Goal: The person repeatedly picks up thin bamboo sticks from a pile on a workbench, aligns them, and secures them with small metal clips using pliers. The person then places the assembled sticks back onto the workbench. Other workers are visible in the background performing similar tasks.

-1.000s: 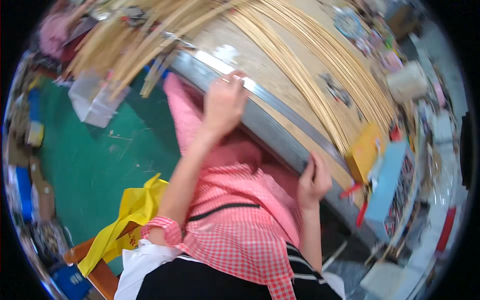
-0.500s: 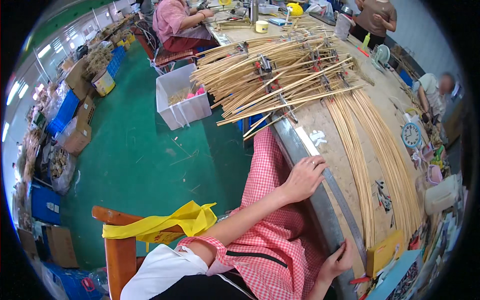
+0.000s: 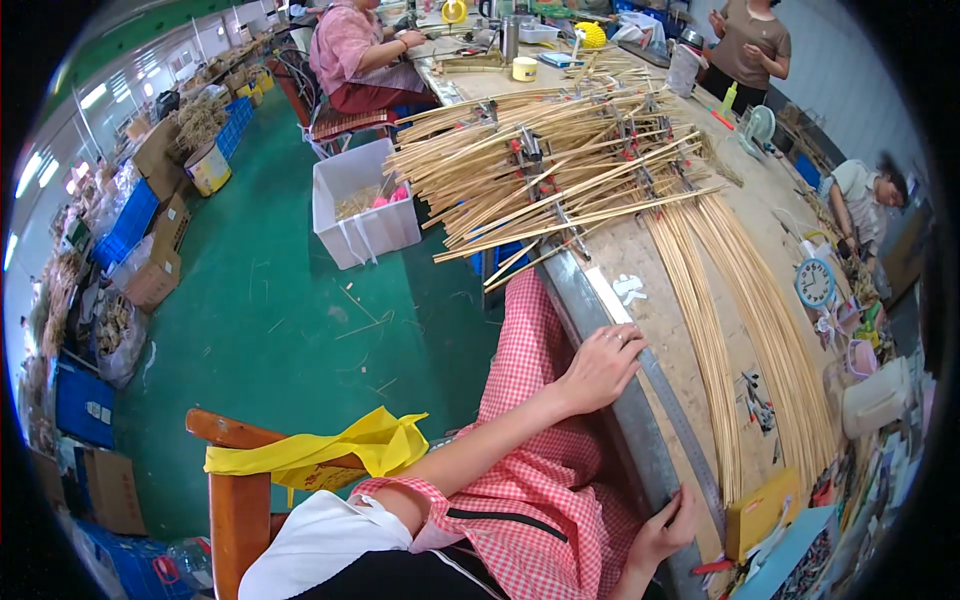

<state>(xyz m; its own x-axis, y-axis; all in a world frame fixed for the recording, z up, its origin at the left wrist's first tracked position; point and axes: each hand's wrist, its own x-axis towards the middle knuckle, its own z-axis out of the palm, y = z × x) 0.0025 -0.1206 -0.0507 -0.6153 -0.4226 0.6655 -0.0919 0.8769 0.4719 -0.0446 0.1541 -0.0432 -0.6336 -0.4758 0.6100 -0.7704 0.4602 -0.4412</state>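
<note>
A long, flat grey metal ruler (image 3: 684, 418) lies along the near edge of the worktable, its far part shining white. Across it, my left hand (image 3: 603, 368) rests with bent fingers held close together; its thumb and whatever is under the fingertips are hidden. Lower down, at the table edge beside the ruler's near end, is my right hand (image 3: 664, 532), thumb and fingers curled into a pinch. Anything thin between them is too small to make out. Past the ruler lie two long bundles of thin straw-coloured sticks, a narrower bundle (image 3: 692, 330) and a wider bundle (image 3: 775, 320).
Clamped stick frames (image 3: 560, 170) are heaped across the table ahead. Small black-and-silver clips (image 3: 757, 403) lie between the bundles. A yellow box (image 3: 762, 512) stands by my right hand. On the floor is a white bin (image 3: 368, 215). Other people work around the table.
The view has shifted slightly. My two hands stay at nearly the same places along the ruler, with the left fingers drawn a little closer together.
</note>
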